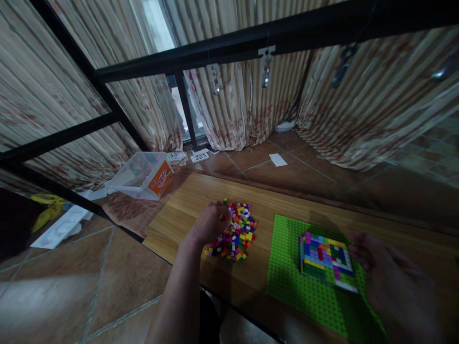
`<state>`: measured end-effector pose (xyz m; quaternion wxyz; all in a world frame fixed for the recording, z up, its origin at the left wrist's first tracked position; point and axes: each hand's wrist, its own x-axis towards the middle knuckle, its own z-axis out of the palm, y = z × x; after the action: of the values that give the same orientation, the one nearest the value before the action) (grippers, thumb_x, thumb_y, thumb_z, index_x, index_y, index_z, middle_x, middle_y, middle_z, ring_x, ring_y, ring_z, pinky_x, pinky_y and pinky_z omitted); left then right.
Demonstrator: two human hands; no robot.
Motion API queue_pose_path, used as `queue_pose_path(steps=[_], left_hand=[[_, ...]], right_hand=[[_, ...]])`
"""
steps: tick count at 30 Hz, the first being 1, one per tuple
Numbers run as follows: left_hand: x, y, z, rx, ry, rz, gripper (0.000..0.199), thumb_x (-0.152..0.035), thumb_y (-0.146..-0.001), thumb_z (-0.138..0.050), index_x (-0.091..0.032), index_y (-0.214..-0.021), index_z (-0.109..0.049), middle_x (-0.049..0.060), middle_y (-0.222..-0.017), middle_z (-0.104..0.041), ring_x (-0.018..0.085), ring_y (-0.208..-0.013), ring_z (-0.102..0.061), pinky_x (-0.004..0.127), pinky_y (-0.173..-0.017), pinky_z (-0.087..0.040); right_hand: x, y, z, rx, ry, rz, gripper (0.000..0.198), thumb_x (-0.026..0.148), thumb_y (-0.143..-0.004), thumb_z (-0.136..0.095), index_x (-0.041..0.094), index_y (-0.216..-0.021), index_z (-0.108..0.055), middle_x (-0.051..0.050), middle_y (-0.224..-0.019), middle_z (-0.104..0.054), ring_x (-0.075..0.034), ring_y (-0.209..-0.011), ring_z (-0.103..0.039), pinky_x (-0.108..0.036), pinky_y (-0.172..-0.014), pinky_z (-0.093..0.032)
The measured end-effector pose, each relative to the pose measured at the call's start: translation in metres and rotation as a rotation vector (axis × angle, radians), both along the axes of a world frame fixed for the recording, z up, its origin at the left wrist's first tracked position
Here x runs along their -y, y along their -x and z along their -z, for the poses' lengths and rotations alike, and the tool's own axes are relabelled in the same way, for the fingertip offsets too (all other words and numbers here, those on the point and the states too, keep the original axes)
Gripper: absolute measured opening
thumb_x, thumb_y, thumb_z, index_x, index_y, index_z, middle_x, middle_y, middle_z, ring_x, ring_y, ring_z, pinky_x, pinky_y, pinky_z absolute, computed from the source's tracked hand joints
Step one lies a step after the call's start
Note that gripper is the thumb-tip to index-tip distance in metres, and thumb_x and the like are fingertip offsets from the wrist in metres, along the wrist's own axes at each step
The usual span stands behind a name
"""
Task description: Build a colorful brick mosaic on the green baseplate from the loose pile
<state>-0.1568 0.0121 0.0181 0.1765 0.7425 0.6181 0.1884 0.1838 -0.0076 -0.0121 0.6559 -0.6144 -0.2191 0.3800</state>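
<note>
My left hand [211, 222] reaches over a pile of small toy bricks [238, 234] in many colours. Its fingers are curled together, and a tiny red brick [223, 217] shows at the fingertips. Right of the pile lies a green studded baseplate [290, 258]. On it stands a low block of joined bricks [324, 258], with a patchwork top of purple, blue, yellow, red and green. My right hand [387, 270], dim and partly in shadow, is closed at the baseplate's right edge, its fingertips close beside the block. Whether those fingertips touch the block is hard to see.
A wooden tabletop [193, 191] bears the bricks and baseplate. Beyond its left end, a clear plastic bin [138, 174] with an orange label sits on a rug. Black metal bars [229, 55] cross behind the table, before striped curtains [244, 105]. Papers [278, 160] lie on the tiled floor.
</note>
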Motion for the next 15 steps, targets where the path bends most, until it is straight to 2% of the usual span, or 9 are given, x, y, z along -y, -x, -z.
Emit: queue_pose_path(steps=[5,10,15], left_hand=[[-0.002,-0.013,-0.003,-0.016,-0.007,0.037,0.034,-0.001,-0.071,-0.055,-0.02,-0.092,-0.074,0.009,-0.101,-0.068,0.022,-0.097,-0.062,0.033,-0.09,-0.049],[-0.013,-0.039,0.001,-0.061,-0.095,0.11,0.027,-0.014,-0.086,-0.052,-0.023,-0.098,-0.074,0.008,-0.106,-0.068,0.022,-0.103,-0.06,0.037,-0.096,-0.046],[-0.023,-0.054,0.014,-0.143,-0.088,0.138,0.028,-0.012,-0.083,-0.052,-0.023,-0.094,-0.076,0.008,-0.113,-0.068,0.023,-0.107,-0.058,0.04,-0.1,-0.043]], right_hand=[[0.0,0.003,-0.005,-0.007,0.005,-0.017,0.02,0.034,-0.056,-0.078,0.019,-0.068,-0.071,-0.004,-0.083,-0.07,-0.012,-0.067,-0.061,-0.028,-0.068,-0.051],[0.003,0.004,-0.005,0.065,0.079,-0.032,0.023,0.036,-0.063,-0.075,0.018,-0.076,-0.072,-0.003,-0.087,-0.071,-0.011,-0.073,-0.064,-0.024,-0.073,-0.05],[0.004,0.0,0.001,0.128,0.066,-0.067,0.028,0.043,-0.068,-0.075,0.018,-0.081,-0.073,-0.004,-0.088,-0.072,-0.012,-0.071,-0.063,-0.025,-0.069,-0.052]])
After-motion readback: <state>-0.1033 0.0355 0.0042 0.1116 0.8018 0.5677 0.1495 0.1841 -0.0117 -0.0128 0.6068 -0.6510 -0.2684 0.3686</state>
